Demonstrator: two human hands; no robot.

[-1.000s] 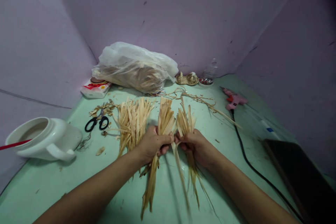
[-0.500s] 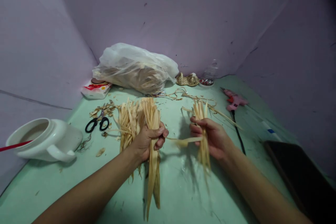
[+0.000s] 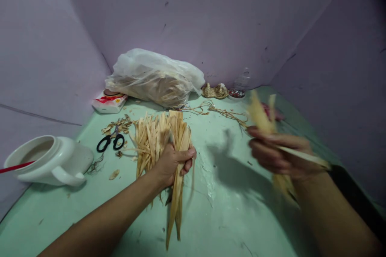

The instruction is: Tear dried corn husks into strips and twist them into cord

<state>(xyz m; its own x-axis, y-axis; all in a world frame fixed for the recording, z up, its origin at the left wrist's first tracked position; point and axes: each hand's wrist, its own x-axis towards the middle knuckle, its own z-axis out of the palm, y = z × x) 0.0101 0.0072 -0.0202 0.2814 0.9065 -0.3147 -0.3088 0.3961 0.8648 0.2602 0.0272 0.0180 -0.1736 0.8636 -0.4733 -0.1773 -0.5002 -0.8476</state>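
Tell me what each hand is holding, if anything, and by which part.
The left hand grips a bundle of dry strips partway along, ends showing on both sides. The right hand holds another bunch near its middle; blur hides the exact grip.

The strips (image 3: 180,132) are straw-yellow, the table (image 3: 223,217) mint green, the wall (image 3: 187,12) mauve.

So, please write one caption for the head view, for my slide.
Left hand and right hand hold pale strips over a green table.
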